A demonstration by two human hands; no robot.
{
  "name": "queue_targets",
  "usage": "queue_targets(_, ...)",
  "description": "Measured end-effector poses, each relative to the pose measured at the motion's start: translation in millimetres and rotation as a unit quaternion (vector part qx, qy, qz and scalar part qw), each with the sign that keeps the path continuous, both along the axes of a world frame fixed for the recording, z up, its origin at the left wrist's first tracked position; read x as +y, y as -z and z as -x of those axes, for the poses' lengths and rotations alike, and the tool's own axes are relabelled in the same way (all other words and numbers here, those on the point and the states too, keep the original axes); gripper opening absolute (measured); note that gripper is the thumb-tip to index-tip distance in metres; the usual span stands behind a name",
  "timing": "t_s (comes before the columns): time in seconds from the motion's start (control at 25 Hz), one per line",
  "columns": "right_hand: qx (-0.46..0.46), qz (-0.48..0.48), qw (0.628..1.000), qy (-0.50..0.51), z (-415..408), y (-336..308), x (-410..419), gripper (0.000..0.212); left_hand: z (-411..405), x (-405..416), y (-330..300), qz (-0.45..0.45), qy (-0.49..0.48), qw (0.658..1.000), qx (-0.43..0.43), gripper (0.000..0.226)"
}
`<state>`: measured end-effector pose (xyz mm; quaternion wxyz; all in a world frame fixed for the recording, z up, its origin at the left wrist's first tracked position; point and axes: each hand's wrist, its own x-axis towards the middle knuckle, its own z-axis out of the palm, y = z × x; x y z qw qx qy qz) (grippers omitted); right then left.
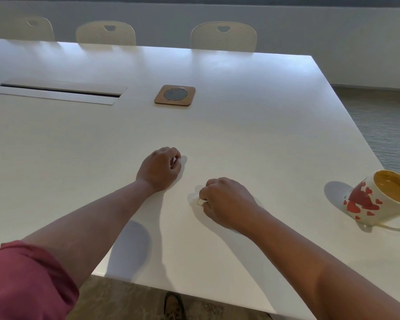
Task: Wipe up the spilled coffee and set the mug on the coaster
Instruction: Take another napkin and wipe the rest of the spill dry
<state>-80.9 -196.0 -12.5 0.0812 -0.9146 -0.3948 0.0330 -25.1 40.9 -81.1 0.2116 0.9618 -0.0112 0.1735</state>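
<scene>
Now the right hand (225, 202) rests knuckles-up on the white surface (252, 125), its fingers curled under, and a small pale thing (201, 201) shows at the fingertips on its left side; whether the fingers pinch it or only lie against it cannot be told, nor what it is. Just left of that hand and a little farther from the near edge, the left hand (161, 168) also lies on the surface with fingers curled loosely toward the thumb, and nothing shows inside it. Both forearms are bare, and a rolled red sleeve (26, 282) covers the left upper arm. Well to the right of the right hand, near the surface's right edge, the mug (379, 200) lies tipped on its side, mouth facing right and away, handle toward the near edge; it is cream with red hearts, and brown coffee stain coats its inside. No puddle can be made out on the surface around it. Far beyond the hands, toward the middle of the surface, sits the coaster (175, 95), a square brown piece with a round grey woven centre, nothing on it. Left of the coaster a long cable slot (60, 91) is set into the surface. Three pale chairs (223, 36) stand along the far side.
</scene>
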Motion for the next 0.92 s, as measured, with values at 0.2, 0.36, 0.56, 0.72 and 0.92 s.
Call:
queue_targets(0.2,0.129,-0.007,0.992,-0.005,10,-8,3,0.013,0,1,0,0.002,0.0,1.0,0.001,0.008)
queue_targets(0.36,0.128,-0.11,0.975,0.147,-37,-17,-29,0.014,-1,1,2,0.005,-0.004,1.0,0.004,0.008)
queue_targets(0.56,0.058,-0.045,0.96,0.27,-75,-4,-65,0.015,-2,2,2,0.005,-0.004,1.0,0.003,0.008)
queue_targets(0.72,0.08,-0.03,0.971,0.225,-54,2,-39,0.024,-3,2,2,0.005,-0.001,1.0,0.009,0.007)
queue_targets(0.92,0.185,-0.028,0.973,0.137,-22,-2,-10,0.027,-2,3,1,0.007,0.001,1.0,0.011,0.006)
